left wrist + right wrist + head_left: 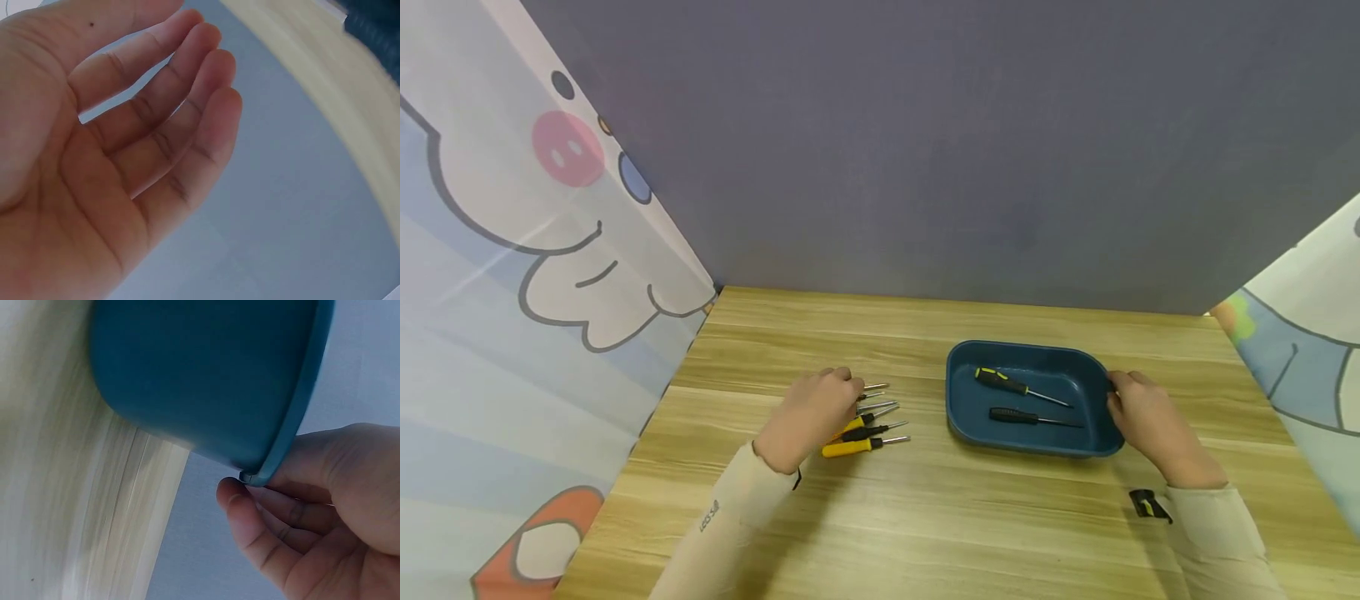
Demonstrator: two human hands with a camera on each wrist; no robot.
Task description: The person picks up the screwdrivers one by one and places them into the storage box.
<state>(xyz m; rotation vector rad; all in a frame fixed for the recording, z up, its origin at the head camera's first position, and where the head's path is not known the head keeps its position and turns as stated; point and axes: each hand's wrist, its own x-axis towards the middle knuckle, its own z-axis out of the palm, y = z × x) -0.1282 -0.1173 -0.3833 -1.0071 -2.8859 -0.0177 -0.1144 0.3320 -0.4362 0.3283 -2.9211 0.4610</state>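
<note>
a blue tray [1026, 442] sits on the right part of the wooden table [925, 533], its long side running left to right. inside it lie two screwdrivers, apart from each other: a black and yellow-green screwdriver [1000, 381] slanting down to the right, and nearer the person a black screwdriver [1013, 415] lying almost level, both tips toward the right end. at that end the right hand [1157, 429] grasps the rim; the right wrist view shows the thumb on one side of the lip and fingers on the other. left of the tray, well apart from it, a group of screwdrivers lies close together, shafts pointing right; the nearest is a yellow-handled screwdriver [847, 448], with a black-handled screwdriver [863, 433] just beyond. the left hand [811, 414] is above the handles at the far side of this group, hiding some of them; its own wrist view shows it released, fingers softly bent and palm bare. both arms wear cream sleeves [722, 517], and a small black object [1148, 505] shows beside the right cuff. behind the table rises a grey panel [970, 158], flanked by cartoon-printed cloth [482, 333].
</note>
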